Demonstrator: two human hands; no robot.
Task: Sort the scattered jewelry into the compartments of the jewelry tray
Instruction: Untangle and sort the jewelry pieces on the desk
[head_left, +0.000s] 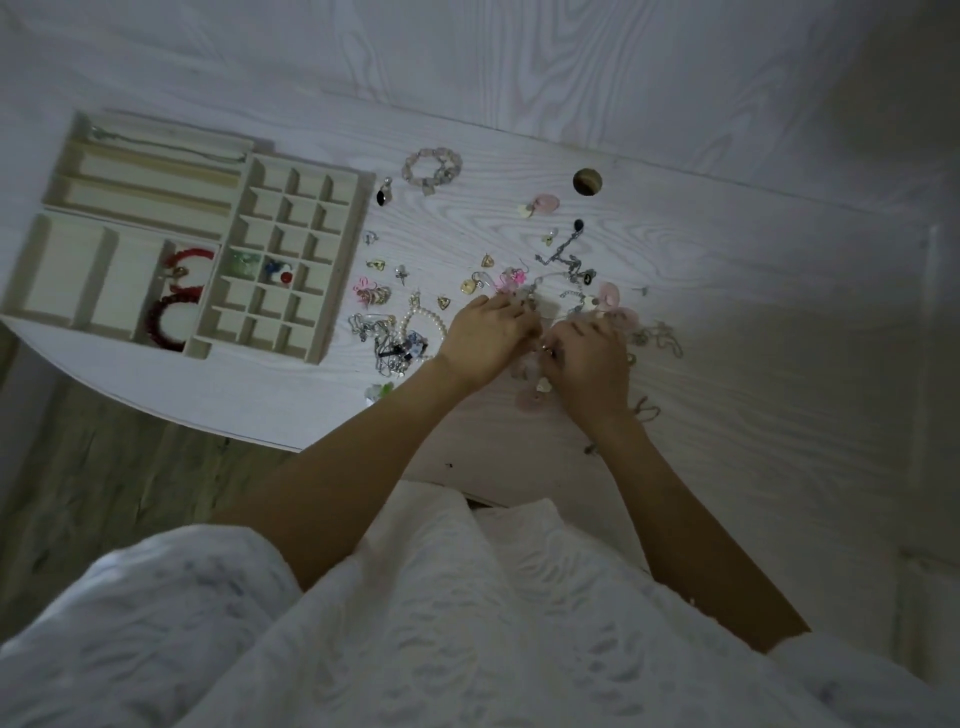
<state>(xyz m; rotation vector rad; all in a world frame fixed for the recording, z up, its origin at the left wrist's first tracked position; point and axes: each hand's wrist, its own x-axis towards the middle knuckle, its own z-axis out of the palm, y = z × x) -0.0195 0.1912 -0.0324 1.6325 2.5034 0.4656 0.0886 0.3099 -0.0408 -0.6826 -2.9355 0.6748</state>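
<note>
We see a white wooden table (727, 395) with a cream jewelry tray (343, 270) on its left side. The tray has long slots at the top, big boxes at the bottom left and many small square boxes on the right. Two dark red bead bracelets (179, 301) lie in the big box next to the small squares. A thin chain (171, 143) lies in the top long slot. A green piece (244, 262) sits in one small square, and a blue and red piece (278, 273) sits in the square just beside it.

Lots of jewelry is spread on the table to the right of the tray. A pale pink stone bracelet (432, 169) lies near the top, well apart from the hands. A white pearl bracelet (423, 319) lies beside a tangle of silver chains (382, 338), just left of the hands. A silver chain with dark bits (566, 257) lies above the hands.

Our left hand (485, 338) and right hand (589, 358) are close together over the middle of the pile. The fingers of both hands are bent down into small pale pink pieces (530, 397) and thin chains. We cannot tell just which piece each hand grips. White sleeves (363, 623) fill the bottom.

A round hole (587, 182) is in the table near the top.
</note>
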